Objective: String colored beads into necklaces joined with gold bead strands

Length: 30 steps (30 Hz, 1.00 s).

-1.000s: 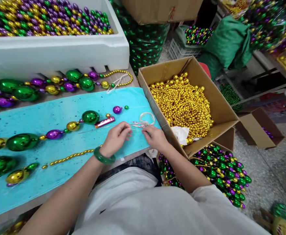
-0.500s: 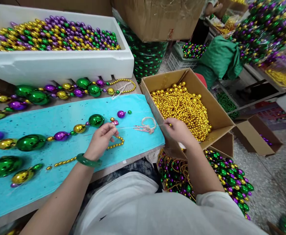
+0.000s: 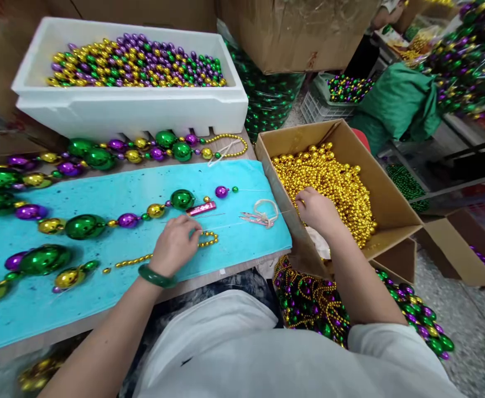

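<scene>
Stringing step in hand: left hand (image 3: 175, 243) pinched the gold bead strand (image 3: 165, 253) on the turquoise cloth (image 3: 113, 190); right hand (image 3: 317, 210) lay fingers curled, possibly gripping thread, on gold beads in the cardboard box (image 3: 391, 204); next needs loose beads picked.

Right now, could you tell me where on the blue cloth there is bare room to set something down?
The blue cloth is bare along its far strip, between the bead strand and the cloth's far edge. A second patch lies near the right end, below the scissors. The left end is crowded with big beads. The left hand and small gold beads fill the middle.
</scene>
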Motion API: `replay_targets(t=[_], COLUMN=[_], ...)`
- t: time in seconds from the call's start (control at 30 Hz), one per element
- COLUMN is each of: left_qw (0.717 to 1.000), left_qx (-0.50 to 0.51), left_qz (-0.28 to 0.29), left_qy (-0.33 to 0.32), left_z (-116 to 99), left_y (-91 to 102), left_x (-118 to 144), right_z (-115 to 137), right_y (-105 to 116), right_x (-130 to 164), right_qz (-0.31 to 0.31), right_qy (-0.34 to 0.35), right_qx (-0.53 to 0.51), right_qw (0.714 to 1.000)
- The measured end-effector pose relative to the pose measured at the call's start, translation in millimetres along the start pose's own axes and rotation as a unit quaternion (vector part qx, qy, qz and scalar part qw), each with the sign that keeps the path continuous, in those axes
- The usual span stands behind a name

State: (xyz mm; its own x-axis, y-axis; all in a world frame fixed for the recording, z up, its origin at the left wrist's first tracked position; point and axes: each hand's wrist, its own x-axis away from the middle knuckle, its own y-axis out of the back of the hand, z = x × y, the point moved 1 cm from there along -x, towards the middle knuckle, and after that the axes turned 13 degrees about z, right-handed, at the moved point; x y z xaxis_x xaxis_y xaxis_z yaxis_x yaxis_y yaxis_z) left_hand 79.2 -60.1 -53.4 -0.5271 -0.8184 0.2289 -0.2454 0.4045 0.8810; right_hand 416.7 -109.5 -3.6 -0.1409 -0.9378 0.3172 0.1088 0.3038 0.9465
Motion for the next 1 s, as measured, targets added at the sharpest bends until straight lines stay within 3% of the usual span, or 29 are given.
replay_targets(t=[0.07,0.17,0.27,0.4,0.53,0.67,0.87,1.0], left_qw=[0.999,0.995,0.991,0.990,0.997,0.973,0.937,0.882], left_qx=[-0.050,-0.094,-0.127,-0.136,0.010,0.169,0.330,0.467], left_qz=[-0.001,-0.003,0.000,-0.001,-0.003,0.038,0.064,0.055], left_qy=[0.007,0.027,0.042,0.034,-0.082,-0.150,-0.099,-0.025], left_z=[-6.0,-10.7,-12.1,-23.5,-51.4,-70.2,-66.0,-62.1], left_y=[-0.5,2.2,4.6,-1.2,-17.1,-32.0,-39.2,-41.6], left_x=[-1.2,-2.2,-1.8,-3.3,-15.8,-35.4,-44.0,-40.8], right_z=[14.7,31.6,37.3,37.6,40.5,43.0,39.1,38.5], right_y=[2.8,-0.5,-5.8,-5.7,-0.9,8.8,23.1,19.2], right_x=[2.0,0.9,-3.9,-6.8,-4.5,-2.6,-11.1,-25.2], right_qz=[-0.003,0.052,0.114,0.119,0.105,0.083,0.036,0.044], right_qy=[0.051,0.124,0.121,0.131,0.162,0.203,0.232,0.184], right_qx=[-0.005,-0.017,-0.002,-0.003,-0.054,-0.130,-0.197,-0.145], right_qw=[0.999,0.991,0.986,0.984,0.980,0.967,0.952,0.971])
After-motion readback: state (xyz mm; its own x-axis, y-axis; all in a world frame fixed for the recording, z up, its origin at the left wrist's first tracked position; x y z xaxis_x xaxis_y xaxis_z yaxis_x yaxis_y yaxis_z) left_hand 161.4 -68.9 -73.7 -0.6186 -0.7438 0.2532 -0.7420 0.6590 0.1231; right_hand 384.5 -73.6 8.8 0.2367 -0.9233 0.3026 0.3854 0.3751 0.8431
